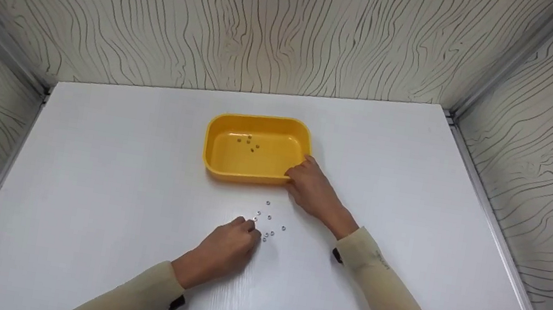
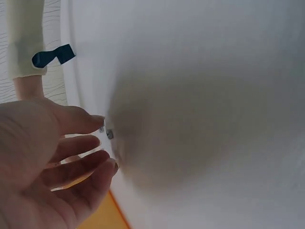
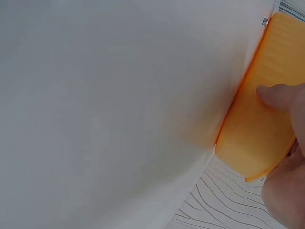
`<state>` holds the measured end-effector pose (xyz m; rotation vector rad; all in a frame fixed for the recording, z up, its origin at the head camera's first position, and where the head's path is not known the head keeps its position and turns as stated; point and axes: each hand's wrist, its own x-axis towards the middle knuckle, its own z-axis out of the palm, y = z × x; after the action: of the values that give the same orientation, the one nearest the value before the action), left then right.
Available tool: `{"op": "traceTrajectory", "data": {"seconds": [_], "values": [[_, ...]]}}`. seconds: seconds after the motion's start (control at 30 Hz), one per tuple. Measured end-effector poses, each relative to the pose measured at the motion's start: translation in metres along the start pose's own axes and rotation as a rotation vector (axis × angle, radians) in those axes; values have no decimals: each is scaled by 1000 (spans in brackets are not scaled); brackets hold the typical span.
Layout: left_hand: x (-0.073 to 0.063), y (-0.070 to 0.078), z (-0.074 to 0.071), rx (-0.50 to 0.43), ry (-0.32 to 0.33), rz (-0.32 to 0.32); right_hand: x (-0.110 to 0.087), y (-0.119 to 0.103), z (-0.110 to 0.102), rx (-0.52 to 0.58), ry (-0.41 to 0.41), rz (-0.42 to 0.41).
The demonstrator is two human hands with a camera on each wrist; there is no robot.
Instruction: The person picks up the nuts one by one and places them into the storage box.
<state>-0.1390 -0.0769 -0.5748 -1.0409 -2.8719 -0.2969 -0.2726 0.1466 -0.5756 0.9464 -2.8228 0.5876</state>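
Note:
A yellow plastic bin [image 1: 251, 176] stands on the white table, several small metal nuts [image 1: 248, 142] lying on its floor. My right hand [image 1: 311, 185] grips its near right corner; the right wrist view shows the thumb [image 3: 279, 95] against the outer wall and the fingers over the rim. More loose nuts [image 1: 269, 217] are scattered on the table in front of the bin. Just left of them is my left hand [image 1: 226, 247], low over the tabletop. In the left wrist view its thumb [image 2: 81, 120] and loosely bent fingers stand apart, with a nut [image 2: 109, 134] just past the tips.
The white table [image 1: 112, 179] reaches back to a panel [image 1: 253, 24] with a wood-grain line pattern. Similar panels and grey metal frame bars [image 1: 500, 212] border it on the left and right.

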Motion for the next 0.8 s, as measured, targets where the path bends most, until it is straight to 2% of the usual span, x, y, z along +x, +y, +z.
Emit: {"op": "traceTrajectory", "data": {"seconds": [0.2,0.33,0.63,0.8], "values": [[-3,2,6,62,24,53,0,-1,0,0,1,8],[-3,3,6,140,46,88,1,-1,-1,6,12,-8],[-1,4,5,274,21,140,1,0,-1,6,23,-27],[0,4,3,345,34,181,2,-1,-1,19,6,1]]}}
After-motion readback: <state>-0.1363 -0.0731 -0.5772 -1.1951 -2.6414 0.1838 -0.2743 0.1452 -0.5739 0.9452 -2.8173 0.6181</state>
